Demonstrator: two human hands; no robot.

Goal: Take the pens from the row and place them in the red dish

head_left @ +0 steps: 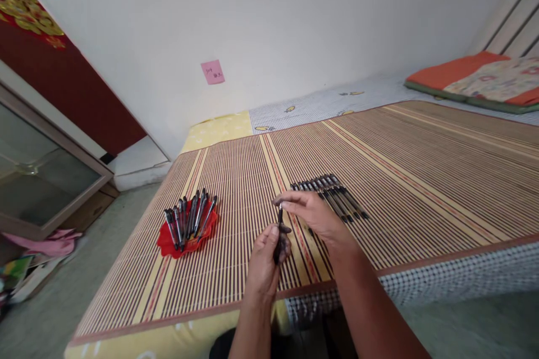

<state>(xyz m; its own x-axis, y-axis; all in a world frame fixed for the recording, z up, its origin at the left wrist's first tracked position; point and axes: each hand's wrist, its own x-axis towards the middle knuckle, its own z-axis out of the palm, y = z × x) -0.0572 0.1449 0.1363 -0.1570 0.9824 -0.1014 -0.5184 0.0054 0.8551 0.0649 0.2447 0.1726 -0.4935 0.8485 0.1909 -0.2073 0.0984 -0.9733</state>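
In front of me, my left hand (pixel 266 255) is closed round the lower part of a black pen (pixel 280 215), which stands roughly upright above the mat. The fingers of my right hand (pixel 309 210) pinch its upper end, where a small pale part shows. Left of my hands, a red scalloped dish (pixel 161 245) holds several dark pens (pixel 192 214) that lean over its rim. Beyond and beside my right hand lie several pens (pixel 315 182) side by side, with another row of pens (pixel 346 203) nearer me; my hand partly covers them.
A striped bamboo mat (pixel 236 179) covers the bed. Folded orange and floral bedding (pixel 471 78) lies at the far right. A pink note (pixel 213 72) is stuck to the wall. On the left floor, a glass-panelled frame (pixel 42 174) stands near pink cloth (pixel 50 242).
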